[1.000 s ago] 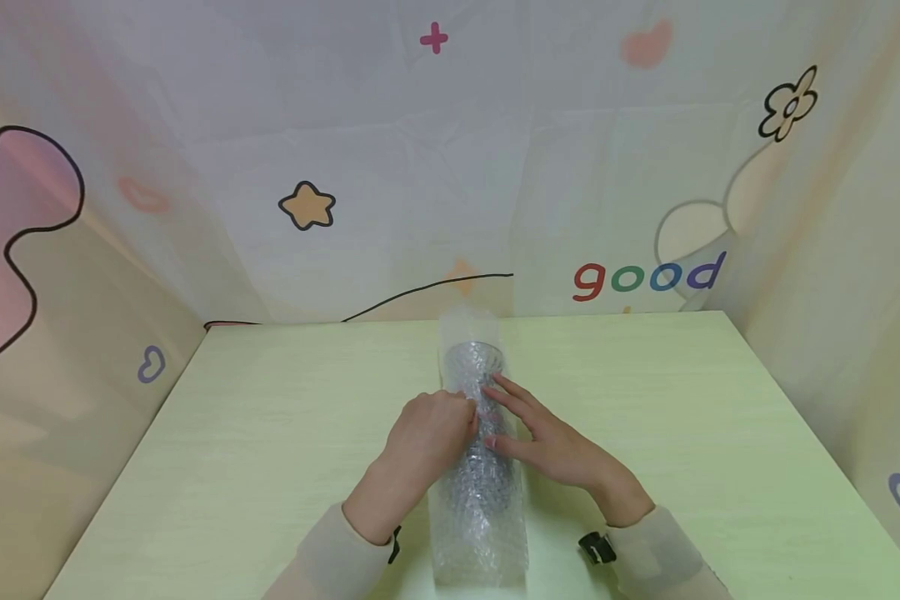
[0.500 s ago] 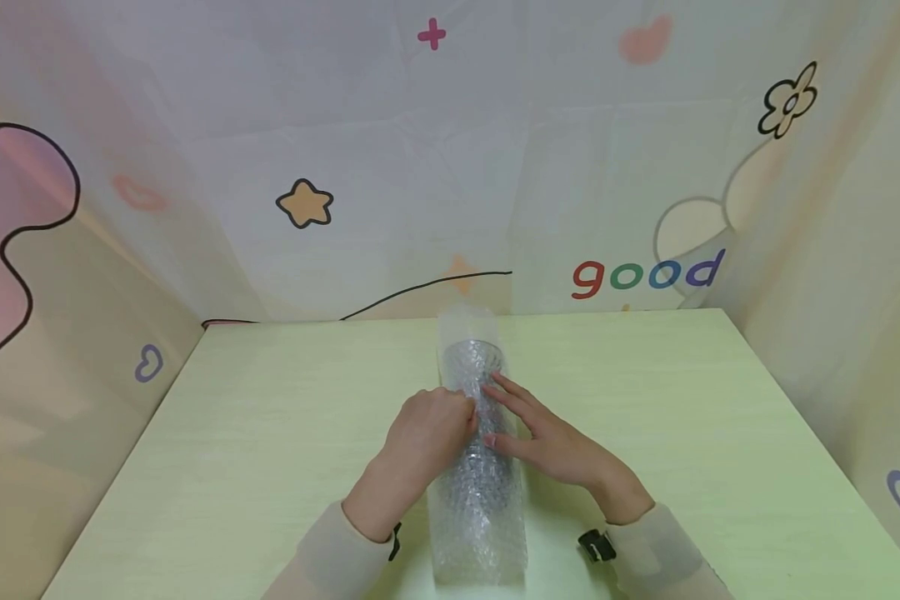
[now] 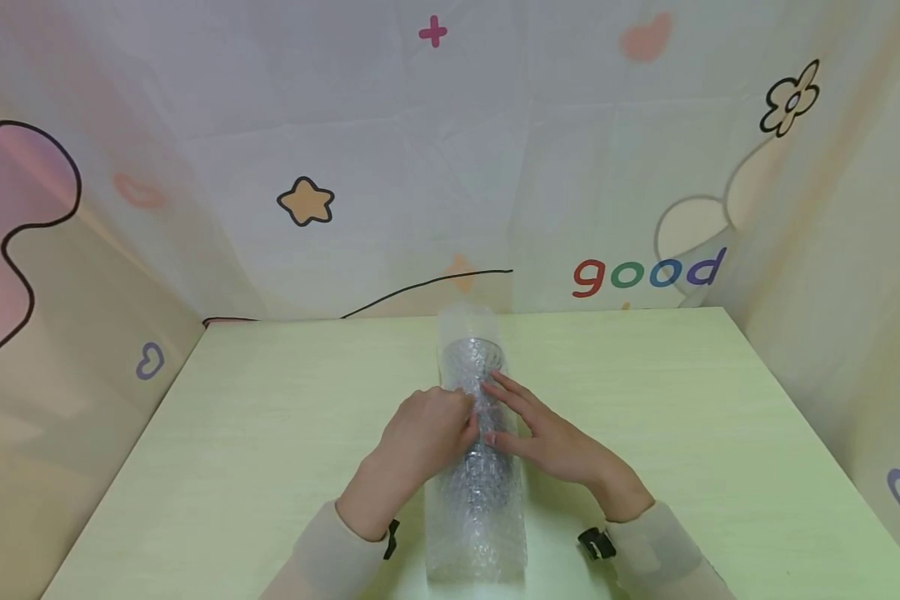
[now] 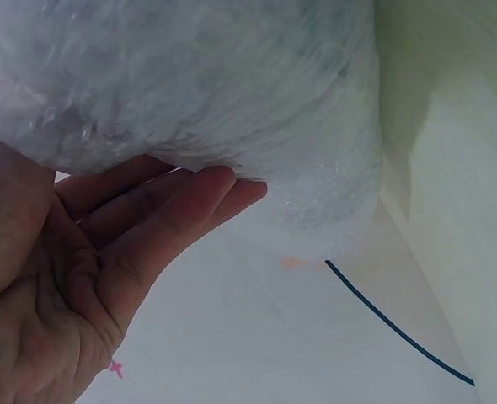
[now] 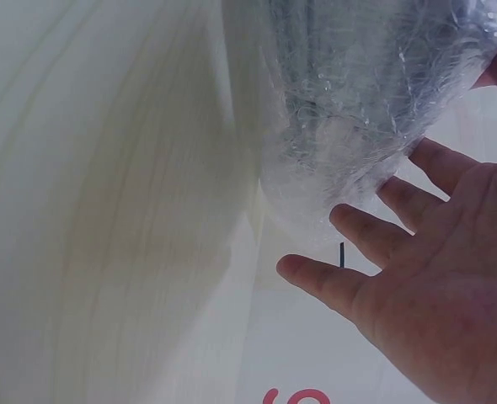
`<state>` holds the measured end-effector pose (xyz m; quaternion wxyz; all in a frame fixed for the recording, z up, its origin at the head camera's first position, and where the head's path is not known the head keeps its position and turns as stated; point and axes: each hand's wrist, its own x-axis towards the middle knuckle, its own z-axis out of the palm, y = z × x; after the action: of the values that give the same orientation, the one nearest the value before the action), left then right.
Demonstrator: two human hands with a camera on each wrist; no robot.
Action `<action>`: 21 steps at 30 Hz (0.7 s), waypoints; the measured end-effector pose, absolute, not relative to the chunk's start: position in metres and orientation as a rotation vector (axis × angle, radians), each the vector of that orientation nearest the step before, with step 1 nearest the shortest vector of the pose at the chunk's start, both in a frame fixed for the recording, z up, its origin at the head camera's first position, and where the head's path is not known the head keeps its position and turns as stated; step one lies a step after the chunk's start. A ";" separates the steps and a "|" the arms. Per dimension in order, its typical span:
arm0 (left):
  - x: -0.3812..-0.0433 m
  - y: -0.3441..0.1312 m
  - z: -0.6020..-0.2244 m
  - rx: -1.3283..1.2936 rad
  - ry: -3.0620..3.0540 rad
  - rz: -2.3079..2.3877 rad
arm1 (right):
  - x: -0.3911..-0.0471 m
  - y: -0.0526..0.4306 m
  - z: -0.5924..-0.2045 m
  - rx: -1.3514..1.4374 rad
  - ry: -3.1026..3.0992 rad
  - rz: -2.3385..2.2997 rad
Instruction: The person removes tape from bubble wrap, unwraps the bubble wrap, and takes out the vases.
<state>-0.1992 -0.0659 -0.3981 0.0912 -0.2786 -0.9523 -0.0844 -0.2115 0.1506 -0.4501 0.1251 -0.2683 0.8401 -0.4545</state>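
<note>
A long cylindrical bundle in clear bubble wrap (image 3: 483, 492) lies lengthwise at the middle of the table, a dark grey core showing through the film. My left hand (image 3: 427, 429) is on its left side. In the left wrist view the fingers (image 4: 173, 219) bend at the knuckles and their tips rest on the wrap, thumb apart from them. On the right side my right hand (image 3: 555, 442) has its fingers spread, fingertips touching the wrap. The right wrist view shows those fingers (image 5: 375, 240) straight alongside the bundle. Loose flat wrap extends beyond the core at both ends.
The pale green table (image 3: 292, 400) meets a printed cloth backdrop (image 3: 390, 142) at the back and both sides. A black clip (image 3: 597, 544) hangs by the right sleeve, and another black piece (image 3: 392, 540) is at the left cuff.
The left hand has shifted slightly left, its thumb now lower and more visible. The near end of the wrap spreads a little farther left. The right hand stays in place.
</note>
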 end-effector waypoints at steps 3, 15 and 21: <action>-0.198 -0.066 -0.396 -0.824 -2.858 -0.294 | -0.212 0.150 -0.449 -0.768 2.445 -1.323; -0.199 -0.067 -0.399 -0.765 -2.879 -0.369 | -0.211 0.150 -0.447 -0.736 2.434 -1.320; -0.198 -0.067 -0.400 -0.762 -2.859 -0.384 | -0.210 0.150 -0.447 -0.732 2.447 -1.314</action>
<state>-0.1979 -0.0674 -0.4000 0.0791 -0.2546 -0.9552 -0.1283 -0.2102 0.1498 -0.4466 0.1342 -0.2526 0.8442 -0.4533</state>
